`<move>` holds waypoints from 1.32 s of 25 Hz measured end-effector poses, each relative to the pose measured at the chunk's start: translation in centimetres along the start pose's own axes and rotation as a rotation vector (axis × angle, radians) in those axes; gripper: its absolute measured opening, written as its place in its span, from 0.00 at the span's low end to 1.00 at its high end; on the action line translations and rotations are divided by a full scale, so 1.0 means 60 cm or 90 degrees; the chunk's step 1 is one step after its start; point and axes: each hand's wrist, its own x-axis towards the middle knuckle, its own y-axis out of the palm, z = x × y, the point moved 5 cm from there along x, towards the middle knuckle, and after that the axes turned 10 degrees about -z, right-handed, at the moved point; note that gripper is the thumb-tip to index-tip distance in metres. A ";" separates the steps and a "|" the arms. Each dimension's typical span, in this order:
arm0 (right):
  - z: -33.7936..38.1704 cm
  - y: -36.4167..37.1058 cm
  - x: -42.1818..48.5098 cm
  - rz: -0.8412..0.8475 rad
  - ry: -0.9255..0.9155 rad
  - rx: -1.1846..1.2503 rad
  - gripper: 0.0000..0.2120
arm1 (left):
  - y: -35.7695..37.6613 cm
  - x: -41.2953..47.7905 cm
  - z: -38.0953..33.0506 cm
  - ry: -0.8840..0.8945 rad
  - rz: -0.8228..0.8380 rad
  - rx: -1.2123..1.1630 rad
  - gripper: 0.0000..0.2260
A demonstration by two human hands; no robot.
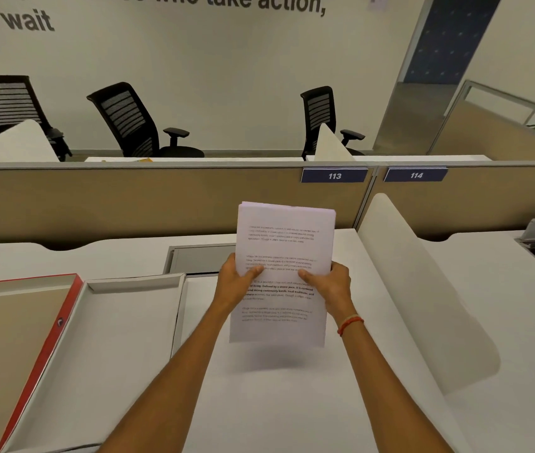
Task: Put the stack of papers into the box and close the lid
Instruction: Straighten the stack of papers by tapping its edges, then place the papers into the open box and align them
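White printed stack of papers point(284, 276) held tilted up above the desk point(292, 403), clear of its surface, shadow visible underneath. Left hand point(235, 282) pinching the stack's left edge, thumb across the printed face; right hand point(333, 286) pinching the right edge likewise, red thread bracelet point(350, 325) at that wrist. Sheets squared up and gripped at about mid-height.

Box point(122, 338) lay open to the left, white tray empty, near the stack but apart from it. Red-edged lid point(14, 338) folded flat further left, apparently joined to the tray along one long side.

Step judged: carry phase, stack lifted and not yet in the box. Lid still to be closed.

Next move judged to call for: shifting left over the tray, levelling the stack, matching its long sides to the tray walls, lowering flat so no corner catches the rim.
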 end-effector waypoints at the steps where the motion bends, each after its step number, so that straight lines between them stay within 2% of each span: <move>1: 0.005 0.003 0.000 0.007 0.015 -0.005 0.20 | -0.006 0.004 -0.002 -0.006 0.001 0.011 0.20; 6: 0.012 0.025 -0.012 0.052 0.028 -0.044 0.22 | -0.031 0.003 0.003 -0.044 0.000 0.024 0.21; 11: 0.011 0.059 -0.030 0.108 0.048 -0.108 0.23 | -0.058 0.001 0.023 -0.090 0.027 0.027 0.17; 18: 0.032 0.111 -0.072 0.149 0.032 -0.139 0.19 | -0.121 -0.005 0.031 -0.114 0.015 0.014 0.17; 26: 0.068 0.216 -0.146 0.192 -0.005 -0.144 0.14 | -0.251 0.007 0.057 -0.127 -0.020 0.018 0.18; 33: 0.065 0.329 -0.221 0.221 -0.005 -0.142 0.16 | -0.376 0.003 0.091 -0.124 -0.058 0.046 0.18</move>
